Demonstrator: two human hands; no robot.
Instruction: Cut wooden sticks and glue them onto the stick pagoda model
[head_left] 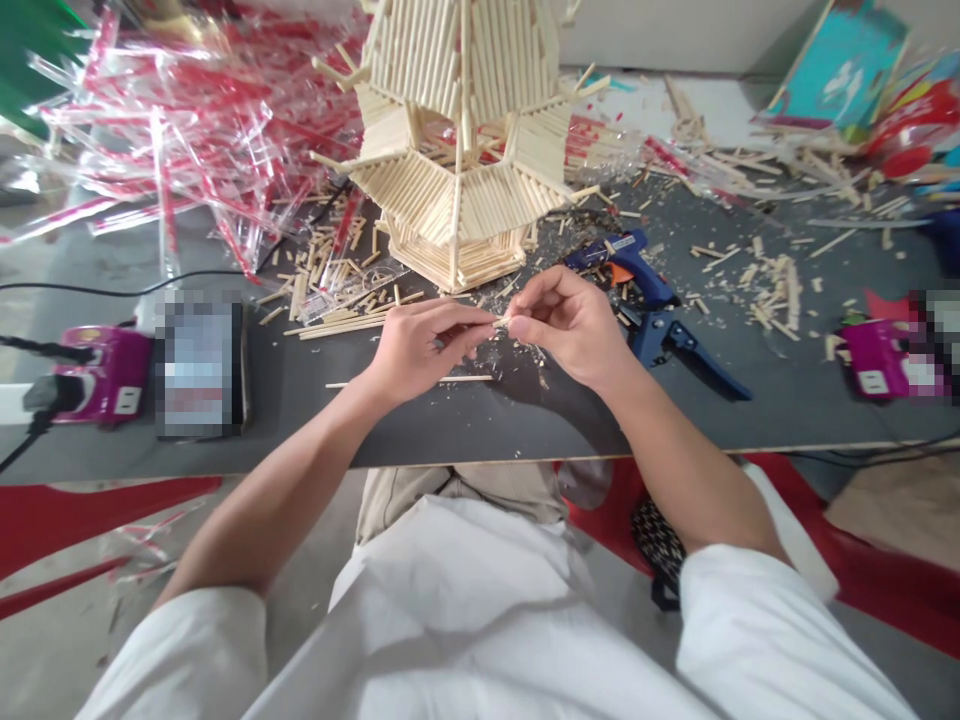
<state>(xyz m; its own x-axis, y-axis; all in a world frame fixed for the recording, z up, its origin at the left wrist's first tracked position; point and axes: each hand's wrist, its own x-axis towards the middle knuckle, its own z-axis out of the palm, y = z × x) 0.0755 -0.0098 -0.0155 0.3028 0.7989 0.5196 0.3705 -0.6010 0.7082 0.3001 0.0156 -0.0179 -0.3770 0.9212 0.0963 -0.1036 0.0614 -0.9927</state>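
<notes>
Both my hands meet over the dark tabletop, just in front of a tiered model building (461, 190) made of pale wooden sticks. A short piece of wooden stick (500, 323) shows between my fingertips. My left hand (431, 345) pinches it from the left, thumb against the fingers. From the other side, my right hand (566, 325) pinches at the same small piece. Below my left hand lies a long thin stick (465, 379). A blue glue gun (634, 262) and a blue-handled cutter (694, 352) rest to the right of my right hand.
Clear and red plastic wrappers (202, 130) are heaped at the back left. Stick offcuts (776, 295) and crumbs litter the table. A phone (199, 370) lies beside a purple power adapter (105, 370) on the left; another purple adapter (885, 358) sits at the right. A black cable (135, 291) crosses the left side.
</notes>
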